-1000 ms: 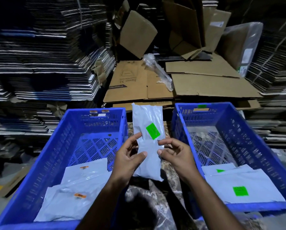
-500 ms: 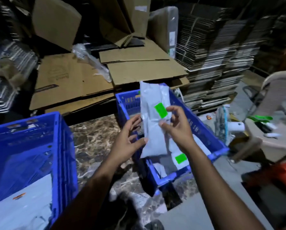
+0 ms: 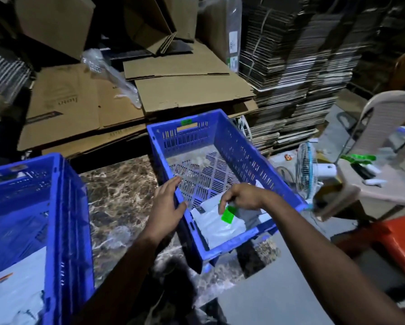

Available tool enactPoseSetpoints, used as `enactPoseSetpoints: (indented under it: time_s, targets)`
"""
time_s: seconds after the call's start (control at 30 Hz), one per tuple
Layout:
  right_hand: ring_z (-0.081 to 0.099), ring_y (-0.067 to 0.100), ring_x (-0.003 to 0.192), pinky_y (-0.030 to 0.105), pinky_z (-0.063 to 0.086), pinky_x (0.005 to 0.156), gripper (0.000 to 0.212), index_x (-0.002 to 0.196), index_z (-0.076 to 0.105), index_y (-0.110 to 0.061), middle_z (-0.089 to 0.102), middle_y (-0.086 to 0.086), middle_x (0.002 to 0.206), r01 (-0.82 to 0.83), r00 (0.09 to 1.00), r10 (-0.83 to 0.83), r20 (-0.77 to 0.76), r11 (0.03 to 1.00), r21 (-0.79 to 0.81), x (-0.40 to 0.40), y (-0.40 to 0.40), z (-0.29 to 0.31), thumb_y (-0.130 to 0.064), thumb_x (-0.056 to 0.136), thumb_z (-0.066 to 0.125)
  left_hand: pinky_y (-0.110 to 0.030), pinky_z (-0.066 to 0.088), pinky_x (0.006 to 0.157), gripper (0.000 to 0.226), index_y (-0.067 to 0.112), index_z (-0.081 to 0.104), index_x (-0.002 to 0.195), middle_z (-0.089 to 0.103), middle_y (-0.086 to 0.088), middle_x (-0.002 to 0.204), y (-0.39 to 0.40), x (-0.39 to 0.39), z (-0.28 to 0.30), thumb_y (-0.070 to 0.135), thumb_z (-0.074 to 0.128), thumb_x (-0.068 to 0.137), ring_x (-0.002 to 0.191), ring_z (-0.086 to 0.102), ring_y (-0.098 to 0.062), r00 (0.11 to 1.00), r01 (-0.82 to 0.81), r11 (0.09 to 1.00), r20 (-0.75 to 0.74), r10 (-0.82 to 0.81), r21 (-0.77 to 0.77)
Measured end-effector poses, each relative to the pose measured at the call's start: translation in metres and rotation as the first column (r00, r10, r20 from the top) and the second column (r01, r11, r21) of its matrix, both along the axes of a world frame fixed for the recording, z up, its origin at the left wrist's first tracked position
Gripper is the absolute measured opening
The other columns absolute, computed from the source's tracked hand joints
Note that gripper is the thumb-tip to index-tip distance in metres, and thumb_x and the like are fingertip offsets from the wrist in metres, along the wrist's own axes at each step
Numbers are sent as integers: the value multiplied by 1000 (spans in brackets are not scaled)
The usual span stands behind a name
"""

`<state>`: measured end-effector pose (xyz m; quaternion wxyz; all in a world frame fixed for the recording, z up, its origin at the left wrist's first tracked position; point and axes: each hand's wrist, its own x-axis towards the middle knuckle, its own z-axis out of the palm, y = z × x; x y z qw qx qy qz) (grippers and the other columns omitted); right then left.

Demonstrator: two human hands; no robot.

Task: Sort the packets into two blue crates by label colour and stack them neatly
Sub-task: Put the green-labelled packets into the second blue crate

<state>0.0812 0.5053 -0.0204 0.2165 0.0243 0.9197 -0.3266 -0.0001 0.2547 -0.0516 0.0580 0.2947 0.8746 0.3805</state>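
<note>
Head view, one moment. Two forearms enter from the bottom edge and reach up toward the centre of the frame.

Left hand (image 3: 167, 205): at centre, on the left rim of the right blue crate (image 3: 241, 146). Palm faces down, fingers long and fairly straight along the rim, thumb hooked over the edge toward the inside. Holds nothing; whether it presses the rim or only rests there cannot be told.

Right hand (image 3: 240, 195): right of centre, inside the same crate, wrist bent, knuckles up, fingers curled downward. Fingertips are at the top of a white packet (image 3: 216, 222) beside its green label (image 3: 228, 216); motion blur hides whether they pinch it or merely touch it.

Hands apart, the crate's left wall between them.

The packet lies flat in the crate's near end, lower centre of the frame, over other white packets. The crate's far half shows bare slotted floor. A green tag (image 3: 186, 122) sits on its far wall.

Left blue crate (image 3: 63, 221): lower left, cut off by the frame edge, white packets inside, one with an orange label (image 3: 3, 277).

Both crates stand on a dark marbled surface (image 3: 119, 191). Flattened cardboard (image 3: 84, 106) fills the upper left and centre; a small fan (image 3: 307, 171) and plastic chair (image 3: 384, 127) are at right
</note>
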Motion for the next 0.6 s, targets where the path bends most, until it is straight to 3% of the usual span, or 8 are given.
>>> enactPoseSetpoints:
  time_s: [0.13, 0.27, 0.4, 0.5, 0.6]
  targets:
    - [63, 6, 109, 25, 48, 95, 42, 95, 78, -34, 73, -10, 114, 157, 961, -142, -236, 986, 46, 6, 12, 8, 1, 79, 60, -44, 32, 114, 64, 15, 41, 150, 41, -3, 154, -2, 1, -4, 21, 69, 93, 138, 34, -27, 1000, -6, 1000, -15, 6, -5]
    - [69, 4, 98, 25, 52, 93, 23, 87, 81, -30, 77, -12, 97, 34, 997, -15, -79, 969, 245, 16, 9, 2, -11, 81, 69, -46, 33, 115, 62, 17, 40, 150, 39, -1, 155, -4, 4, -8, 23, 66, 95, 140, 34, -23, 1000, -6, 1000, 2, 6, 16]
    - [64, 2, 78, 23, 51, 85, 20, 88, 75, -37, 74, -12, 99, 128, 975, -75, -208, 957, 259, 18, 7, 8, -18, 85, 70, -36, 35, 115, 56, 16, 44, 148, 40, 3, 154, -4, 10, -11, 20, 64, 96, 140, 39, -15, 1000, -20, 997, 20, 18, 77]
    - [66, 13, 95, 25, 52, 86, 18, 95, 76, -33, 73, -10, 104, 27, 998, -6, -56, 920, 392, 21, -2, 10, -28, 79, 71, -20, 27, 112, 53, 16, 44, 148, 39, 5, 155, -3, 15, -11, 19, 62, 97, 139, 38, -11, 999, -52, 997, 14, 51, 58]
    - [66, 17, 97, 29, 56, 83, 21, 92, 76, -32, 73, -7, 101, -4, 1000, 2, 6, 897, 442, 25, -4, 8, -20, 75, 73, -26, 29, 115, 54, 19, 43, 148, 39, 7, 155, -2, 17, -9, 21, 62, 98, 139, 39, -10, 999, -52, 997, 14, 52, 60]
